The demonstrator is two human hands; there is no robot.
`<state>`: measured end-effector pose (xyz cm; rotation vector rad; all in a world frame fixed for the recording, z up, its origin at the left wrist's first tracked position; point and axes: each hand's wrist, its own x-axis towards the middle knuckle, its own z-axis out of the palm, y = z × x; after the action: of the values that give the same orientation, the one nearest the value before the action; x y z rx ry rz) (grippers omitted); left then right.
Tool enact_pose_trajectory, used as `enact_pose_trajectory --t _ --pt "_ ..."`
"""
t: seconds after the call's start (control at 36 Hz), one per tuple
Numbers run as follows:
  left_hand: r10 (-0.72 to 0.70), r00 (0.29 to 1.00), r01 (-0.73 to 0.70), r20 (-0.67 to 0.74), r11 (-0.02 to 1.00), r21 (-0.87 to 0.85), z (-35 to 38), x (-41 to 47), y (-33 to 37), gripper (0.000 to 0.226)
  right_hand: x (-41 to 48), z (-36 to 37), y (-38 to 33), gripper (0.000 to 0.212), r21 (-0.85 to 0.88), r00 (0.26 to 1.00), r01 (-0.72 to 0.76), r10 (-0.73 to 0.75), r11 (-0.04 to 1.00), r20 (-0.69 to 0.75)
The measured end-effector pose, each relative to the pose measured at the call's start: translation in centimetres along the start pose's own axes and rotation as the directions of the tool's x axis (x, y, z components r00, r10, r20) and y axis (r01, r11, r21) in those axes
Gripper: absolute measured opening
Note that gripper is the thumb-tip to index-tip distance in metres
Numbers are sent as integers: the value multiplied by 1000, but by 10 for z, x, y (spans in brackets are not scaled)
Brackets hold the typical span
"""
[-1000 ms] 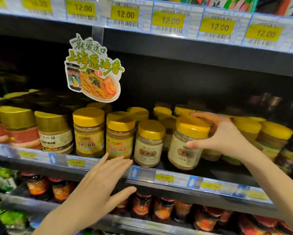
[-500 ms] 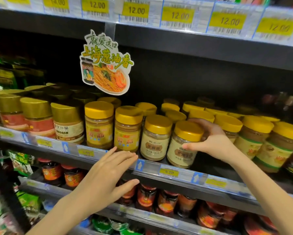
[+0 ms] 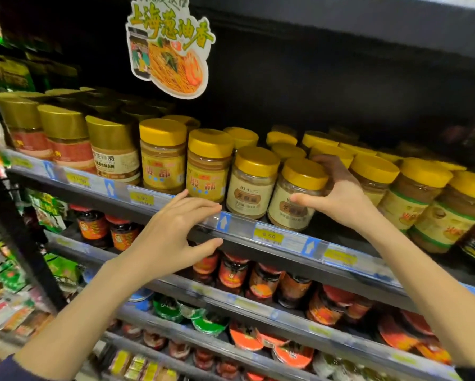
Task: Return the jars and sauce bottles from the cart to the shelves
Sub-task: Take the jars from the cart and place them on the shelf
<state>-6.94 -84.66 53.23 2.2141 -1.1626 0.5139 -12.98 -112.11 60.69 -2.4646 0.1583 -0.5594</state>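
Hovering nearest, the left hand [image 3: 170, 237] is empty, fingers [image 3: 203, 206] spread before the dark metal shelf [image 3: 258, 243]. Beyond it, the right hand [image 3: 340, 196] fingers grip the yellow-lidded clear glass jar [image 3: 294, 199], standing upright at the shelf front, just beside a matching jar [image 3: 251, 182].

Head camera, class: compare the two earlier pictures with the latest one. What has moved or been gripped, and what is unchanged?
The right hand keeps its grip on the cream-labelled jar and has settled it at the shelf front beside its matching jar. The left hand, open and empty, has risen towards the shelf edge. The camera has moved closer. The other jars stay in their rows.
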Motion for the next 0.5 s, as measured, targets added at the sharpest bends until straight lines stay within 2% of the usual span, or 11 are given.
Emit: enact_pose_trajectory --t 0.11,0.28,0.42,0.5 --pt "-2 996 -4 85 997 73 -12 5 5 67 -3 -8 -9 85 -97 999 20 -17 995 33" --pt "-35 966 7 255 994 108 -30 12 7 55 -14 -17 -30 84 -223 999 25 -18 975 32" --pt "1 936 -34 351 996 85 -45 8 6 54 -34 -17 -42 66 -305 997 -54 37 951 -61" --pt "28 931 -58 363 996 70 -62 -6 1 54 -55 -13 -51 69 -372 991 -101 59 923 -122"
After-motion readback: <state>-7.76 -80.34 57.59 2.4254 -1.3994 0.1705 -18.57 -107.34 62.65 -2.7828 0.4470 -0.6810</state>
